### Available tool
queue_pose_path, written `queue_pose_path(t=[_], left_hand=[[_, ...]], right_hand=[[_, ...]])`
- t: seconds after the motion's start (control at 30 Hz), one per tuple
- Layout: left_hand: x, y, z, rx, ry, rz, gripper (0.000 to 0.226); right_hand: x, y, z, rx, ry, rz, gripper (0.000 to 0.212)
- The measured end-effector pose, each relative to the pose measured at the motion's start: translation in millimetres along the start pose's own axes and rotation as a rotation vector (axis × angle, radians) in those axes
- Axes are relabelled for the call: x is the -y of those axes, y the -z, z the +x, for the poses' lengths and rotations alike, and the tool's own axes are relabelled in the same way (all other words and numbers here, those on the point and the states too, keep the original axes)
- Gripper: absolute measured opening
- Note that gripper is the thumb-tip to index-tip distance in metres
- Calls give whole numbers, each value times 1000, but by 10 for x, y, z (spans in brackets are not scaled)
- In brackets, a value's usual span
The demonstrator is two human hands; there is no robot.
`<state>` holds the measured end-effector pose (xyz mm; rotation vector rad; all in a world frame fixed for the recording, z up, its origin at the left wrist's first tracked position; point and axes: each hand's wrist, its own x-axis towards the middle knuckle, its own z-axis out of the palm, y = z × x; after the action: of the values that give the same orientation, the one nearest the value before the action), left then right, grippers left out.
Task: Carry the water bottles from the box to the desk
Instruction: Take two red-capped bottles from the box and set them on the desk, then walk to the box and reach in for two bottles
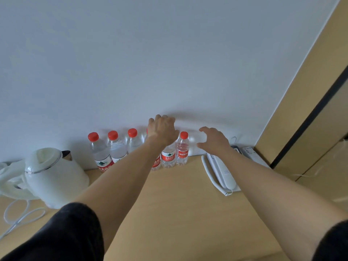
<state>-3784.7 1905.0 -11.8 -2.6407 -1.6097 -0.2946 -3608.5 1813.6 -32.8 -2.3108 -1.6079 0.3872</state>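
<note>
Several clear water bottles with red caps and red labels stand in a row on the wooden desk (178,194), against the white wall. My left hand (162,130) reaches over the row and wraps the top of one water bottle (168,157). Its thumb lies on the bottle's right side and the cap is hidden under the palm. The bottle to the left (156,163) is mostly hidden behind my wrist. My right hand (213,141) hovers with spread fingers and holds nothing, just right of the rightmost bottle (182,149). No box is in view.
A white electric kettle (54,176) stands at the desk's left, with its cord (20,217) trailing toward the front. A white desk phone (221,172) lies to the right of the bottles. A wooden cabinet panel (308,113) bounds the right side.
</note>
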Motion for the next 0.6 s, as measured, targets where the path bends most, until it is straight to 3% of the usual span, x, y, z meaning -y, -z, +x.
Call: queue_pose_path(t=[0.6], left_hand=[[-1607, -15, -88, 93, -296, 23, 48]], right_hand=[[-1174, 511, -779, -120, -225, -26, 62]])
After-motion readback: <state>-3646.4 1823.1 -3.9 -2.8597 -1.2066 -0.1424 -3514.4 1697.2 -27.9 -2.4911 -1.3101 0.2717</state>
